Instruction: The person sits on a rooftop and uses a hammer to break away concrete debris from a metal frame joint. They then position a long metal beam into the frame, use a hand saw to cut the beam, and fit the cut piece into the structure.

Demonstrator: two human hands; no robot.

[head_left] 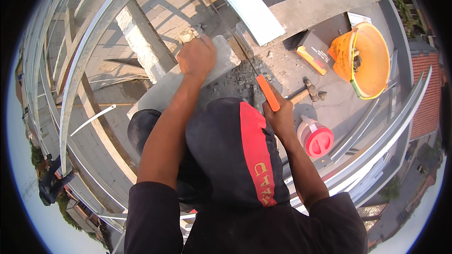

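Observation:
My left hand [196, 56] presses down on a grey concrete block [188, 77] that lies across the roof framing. My right hand [278, 113] grips the orange handle of a hacksaw [267, 91]. Its thin blade [230, 30] runs up and away over the block's right end, toward a curved strip of galvanised metal [249, 4]. Grey dust and rubble [240, 77] lie beside the block. My black hood with a red stripe [235, 153] fills the middle of the view and hides what is under it.
An orange bucket [365, 59] sits on its side at the right. A hammer [306, 91], a red-lidded white jug [314, 138] and a dark box [313, 49] lie near it. Metal rails and wooden battens cross the left. A person [52, 183] stands far below.

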